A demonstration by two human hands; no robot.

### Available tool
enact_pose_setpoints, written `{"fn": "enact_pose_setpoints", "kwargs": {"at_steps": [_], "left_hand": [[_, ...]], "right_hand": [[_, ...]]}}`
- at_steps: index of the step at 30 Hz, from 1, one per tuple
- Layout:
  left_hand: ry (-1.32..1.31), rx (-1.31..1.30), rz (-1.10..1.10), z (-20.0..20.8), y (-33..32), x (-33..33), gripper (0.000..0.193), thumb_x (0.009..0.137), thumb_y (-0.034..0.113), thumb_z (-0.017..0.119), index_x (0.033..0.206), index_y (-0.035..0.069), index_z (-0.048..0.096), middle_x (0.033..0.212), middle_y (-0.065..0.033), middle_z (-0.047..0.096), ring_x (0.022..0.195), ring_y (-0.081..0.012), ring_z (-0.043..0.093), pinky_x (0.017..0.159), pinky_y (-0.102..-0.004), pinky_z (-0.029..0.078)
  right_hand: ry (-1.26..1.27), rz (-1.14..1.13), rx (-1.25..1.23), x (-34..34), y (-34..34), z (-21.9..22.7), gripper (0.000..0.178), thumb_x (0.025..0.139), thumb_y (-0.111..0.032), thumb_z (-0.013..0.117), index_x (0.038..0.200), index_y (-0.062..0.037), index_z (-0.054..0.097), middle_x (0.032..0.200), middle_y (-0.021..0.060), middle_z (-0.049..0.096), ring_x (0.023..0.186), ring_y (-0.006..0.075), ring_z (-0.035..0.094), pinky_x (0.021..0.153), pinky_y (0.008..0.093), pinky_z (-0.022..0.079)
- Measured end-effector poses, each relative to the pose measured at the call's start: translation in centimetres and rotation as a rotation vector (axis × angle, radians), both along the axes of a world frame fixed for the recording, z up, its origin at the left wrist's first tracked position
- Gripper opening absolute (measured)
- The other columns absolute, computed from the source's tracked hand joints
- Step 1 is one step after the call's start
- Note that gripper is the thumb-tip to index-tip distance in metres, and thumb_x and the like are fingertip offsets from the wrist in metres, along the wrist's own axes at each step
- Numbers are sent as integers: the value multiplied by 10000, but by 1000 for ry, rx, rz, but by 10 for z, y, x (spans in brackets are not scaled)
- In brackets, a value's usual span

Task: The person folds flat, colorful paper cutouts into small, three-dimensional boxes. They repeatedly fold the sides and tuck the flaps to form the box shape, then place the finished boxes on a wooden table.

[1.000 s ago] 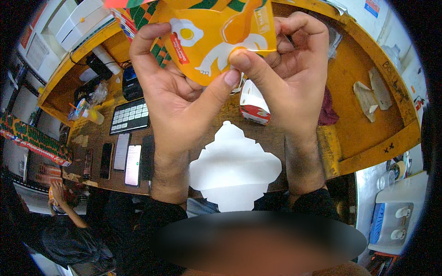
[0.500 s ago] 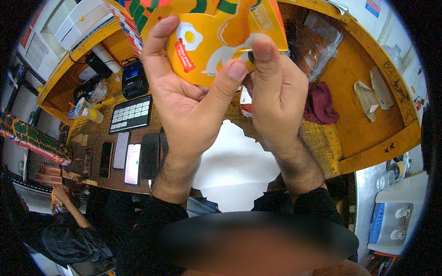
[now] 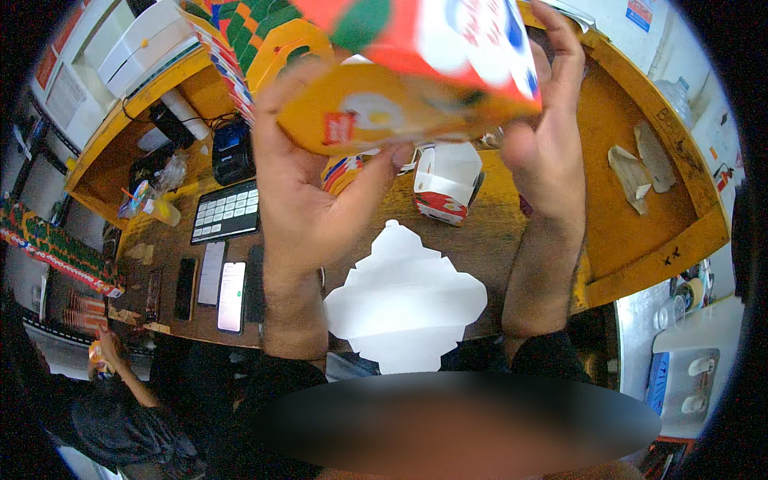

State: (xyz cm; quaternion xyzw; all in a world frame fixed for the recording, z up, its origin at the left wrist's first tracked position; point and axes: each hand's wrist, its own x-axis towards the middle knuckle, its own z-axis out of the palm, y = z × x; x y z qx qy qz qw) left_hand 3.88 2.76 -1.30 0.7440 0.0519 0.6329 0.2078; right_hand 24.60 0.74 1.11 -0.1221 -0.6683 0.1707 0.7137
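Up in front of me is a printed food carton (image 3: 464,48), yellow with an egg picture on one panel and red, white and green on another. It is tilted and slightly blurred. My left hand (image 3: 300,168) grips its yellow panel, thumb along the lower edge and fingers behind. At the right end, my right hand (image 3: 552,136) holds the carton's side, fingers up along it and the thumb blurred below. Beneath my hands, a flat white die-cut carton blank (image 3: 408,300) lies at the table's near edge. Behind it stands a folded carton (image 3: 448,180), white inside with a red patterned base.
More printed cartons (image 3: 268,40) are stacked at the back left. On the table's left are a tablet (image 3: 226,211), phones (image 3: 231,296), a black device (image 3: 234,152) and a drink cup (image 3: 164,210). Brown paper scraps (image 3: 630,178) lie right. Another person's hand (image 3: 108,352) holds something yellow, lower left.
The carton has turned, bringing its red and white panel into view. My right hand has moved right from the front panel to the carton's side. The folded carton behind is now uncovered.
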Motion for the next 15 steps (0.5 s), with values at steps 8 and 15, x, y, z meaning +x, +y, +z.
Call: {"fn": "enact_pose_setpoints", "kwargs": {"at_steps": [8, 15], "left_hand": [[52, -680, -86, -26, -2, -29, 952, 772, 439, 947, 1510, -18, 556, 1509, -191, 635, 1380, -352, 644, 1264, -550, 420], [-135, -360, -162, -4, -12, -26, 713, 982, 117, 823, 1584, -46, 479, 1474, -206, 665, 1314, -263, 691, 1133, -422, 554]], "right_hand": [[-272, -93, 92, -2, -14, 11, 938, 853, -234, 931, 1628, -31, 443, 1605, 261, 547, 1498, 371, 548, 1268, 545, 379], [-608, -351, 211, -1, -15, 16, 827, 858, -242, 919, 1555, -22, 531, 1572, 254, 588, 1467, 361, 577, 1231, 523, 421]]}}
